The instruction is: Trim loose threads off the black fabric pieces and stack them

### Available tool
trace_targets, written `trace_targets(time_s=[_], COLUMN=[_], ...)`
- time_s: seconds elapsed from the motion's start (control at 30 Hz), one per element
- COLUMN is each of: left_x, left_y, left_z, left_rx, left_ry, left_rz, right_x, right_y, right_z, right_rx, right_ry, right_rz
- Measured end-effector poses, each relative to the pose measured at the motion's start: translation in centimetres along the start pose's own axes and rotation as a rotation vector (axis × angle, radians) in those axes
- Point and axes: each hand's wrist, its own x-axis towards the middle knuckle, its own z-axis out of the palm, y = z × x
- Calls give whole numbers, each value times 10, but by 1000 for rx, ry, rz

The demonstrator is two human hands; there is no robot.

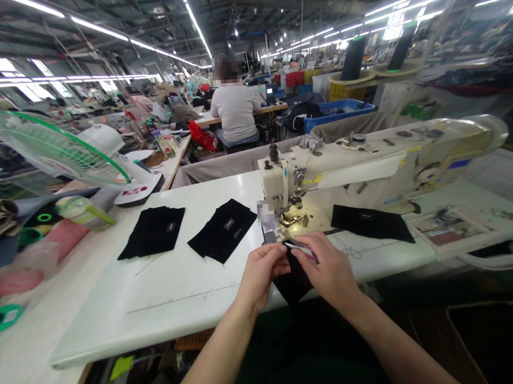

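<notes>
left hand: my left hand (261, 275) sits just above the counter edge, fingers clenched on the top of a soft black fabric piece (293, 283).

right hand: my right hand (328, 268) has its fingers clenched on the same piece, right beside a narrow white-edged label strip (300, 249).

held piece: hangs between both hands, over the white counter (168, 304), just in front of the machine.

machine: cream industrial sewing machine (368, 170); its steel presser foot (293, 218) is near my hands. A pixelated patch hides part of that area, so I cannot confirm clearance.

nearby: flat black fabric panel (151, 232) and second black panel with a label (222, 230), left of the machine; third black panel (369, 223) on the right; loose thread (351, 249) beside it.

background: seated person in a grey T-shirt (235, 112); green-rimmed electric fan (58, 149).

risk: limp cloth and small label could slip from a loose pinch. Fan airflow could shift the flat panels. Loose thread could snag. Fingers near the presser foot are exposed.
</notes>
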Motion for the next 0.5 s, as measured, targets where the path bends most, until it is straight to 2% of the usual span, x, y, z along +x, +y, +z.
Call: trace_targets(time_s=[0.13, 0.3, 0.4, 0.5], left_x=[-1, -2, -3, -4], left_y=[-2, 1, 3, 3], left_z=[-1, 0, 1, 3], left_rx=[-4, -13, -22, -12], left_ry=[2, -10, -30, -56], left_rz=[-1, -8, -2, -1], right_x=[1, 0, -2, -3], right_y=[2, -1, -1, 0], right_z=[-3, -3, 0, 4], right_rx=[-19, 24, 137, 267], right_ry=[9, 9, 24, 46], right_rz=[-45, -17, 48, 191])
